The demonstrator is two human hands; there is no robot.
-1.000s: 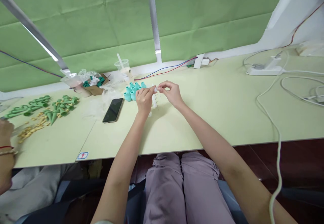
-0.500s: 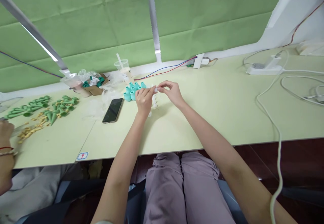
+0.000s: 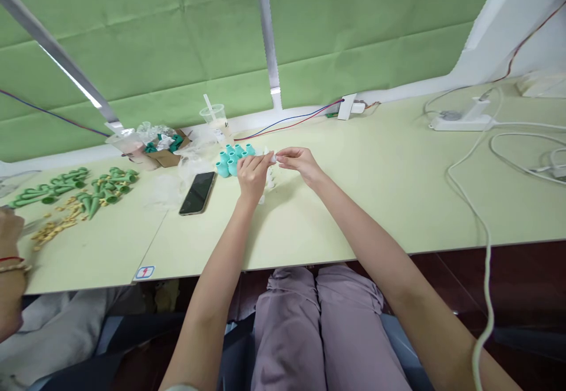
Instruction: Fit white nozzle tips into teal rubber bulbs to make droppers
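Between the fingertips of both hands is a small white piece [image 3: 273, 158], mostly covered, so its exact kind cannot be made out. My left hand [image 3: 252, 173] is closed on it from the left, back of the hand up. From the right, my right hand [image 3: 302, 163] pinches it with thumb and fingers. Several more small white pieces [image 3: 270, 182] stand on the table just below the hands, partly hidden by the left one. Turquoise vase-shaped pieces [image 3: 230, 166] with open necks stand grouped behind and left of my left hand.
A phone [image 3: 197, 193] lies left of my forearm. Farther left are green cone-shaped pieces [image 3: 91, 199], tan bits [image 3: 57, 226] and another person's hand [image 3: 9, 226]. Behind stand a plastic cup [image 3: 216, 121] and a cardboard box [image 3: 165, 156]. A white cable [image 3: 475, 205] crosses the right side.
My right hand has shifted slightly, its fingers now lying flatter and more extended toward the white piece. The left hand stays almost in place.
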